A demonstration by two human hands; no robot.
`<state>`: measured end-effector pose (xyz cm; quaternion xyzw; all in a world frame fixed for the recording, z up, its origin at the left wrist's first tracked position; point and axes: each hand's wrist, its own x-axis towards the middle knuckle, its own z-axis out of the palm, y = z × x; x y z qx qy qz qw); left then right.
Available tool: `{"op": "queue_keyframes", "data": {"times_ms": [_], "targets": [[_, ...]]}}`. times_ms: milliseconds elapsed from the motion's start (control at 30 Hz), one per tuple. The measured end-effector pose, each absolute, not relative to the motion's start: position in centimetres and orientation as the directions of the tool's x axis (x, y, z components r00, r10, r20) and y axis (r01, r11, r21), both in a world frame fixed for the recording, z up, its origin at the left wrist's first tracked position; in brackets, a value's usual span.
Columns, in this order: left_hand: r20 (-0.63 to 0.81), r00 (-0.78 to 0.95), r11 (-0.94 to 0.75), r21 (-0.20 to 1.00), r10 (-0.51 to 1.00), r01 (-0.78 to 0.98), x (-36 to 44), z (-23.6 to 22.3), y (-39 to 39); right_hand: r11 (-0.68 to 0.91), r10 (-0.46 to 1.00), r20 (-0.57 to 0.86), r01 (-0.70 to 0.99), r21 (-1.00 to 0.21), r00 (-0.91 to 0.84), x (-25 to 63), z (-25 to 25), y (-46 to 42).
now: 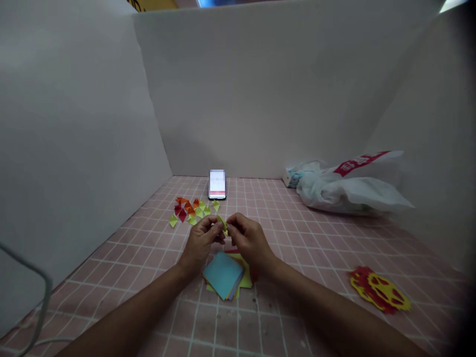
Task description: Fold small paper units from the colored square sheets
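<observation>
Between the fingertips of both hands is a small folded piece of yellow paper (222,223). My left hand (203,238) pinches it from the left, and my right hand (248,237) grips its right side. Part of the paper is hidden by the fingers. Just below the hands lies a stack of square coloured paper (223,273), light blue on top with yellow, red and purple sheets showing at its edges. Beyond my left hand several small folded paper pieces (189,210) in red, orange and yellow lie loosely grouped on the table.
A phone (217,184) with a lit screen stands at the back. Toward the right rear are a white plastic bag (342,191) and a tissue box (291,177). Red and yellow cut-out shapes (383,290) lie at right. A grey cable (47,290) curves at left. White panels enclose the pink tiled table (141,270).
</observation>
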<state>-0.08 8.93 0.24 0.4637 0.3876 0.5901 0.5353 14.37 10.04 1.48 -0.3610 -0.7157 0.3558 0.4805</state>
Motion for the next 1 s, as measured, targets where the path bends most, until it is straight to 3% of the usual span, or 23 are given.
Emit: {"op": "queue_keyframes", "data": {"times_ms": [200, 433, 633, 767, 867, 1000], "targets": [[0.140, 0.047, -0.125, 0.964, 0.989, -0.234, -0.18, -0.33, 9.01, 0.332, 0.896, 0.289, 0.074, -0.940, -0.337, 14.48, 1.41, 10.39], [0.215, 0.016, -0.210, 0.966, 0.976, -0.153, -0.47, 0.18, 9.08, 0.456, 0.860, 0.366, 0.216, -0.863, -0.355, 14.23, 1.04, 10.06], [0.179, -0.026, -0.181, 0.970, 0.983, -0.165, -0.38, 0.04, 9.23, 0.332, 0.888, 0.272, 0.107, -0.937, -0.370, 13.83, 0.60, 9.71], [0.136, 0.014, -0.131, 0.975, 0.991, -0.178, -0.24, 0.20, 9.15, 0.277, 0.927, 0.254, 0.049, -0.960, -0.278, 13.90, 0.50, 9.76], [0.160, 0.046, -0.156, 0.984, 0.986, -0.088, -0.45, 0.52, 9.09, 0.280, 0.930, 0.267, 0.014, -0.960, -0.253, 14.12, 0.57, 9.97], [0.274, 0.079, -0.282, 0.951, 0.958, 0.124, -0.89, 0.55, 9.06, 0.196, 0.916, 0.198, -0.040, -0.980, -0.349, 14.26, 0.66, 10.19]]}}
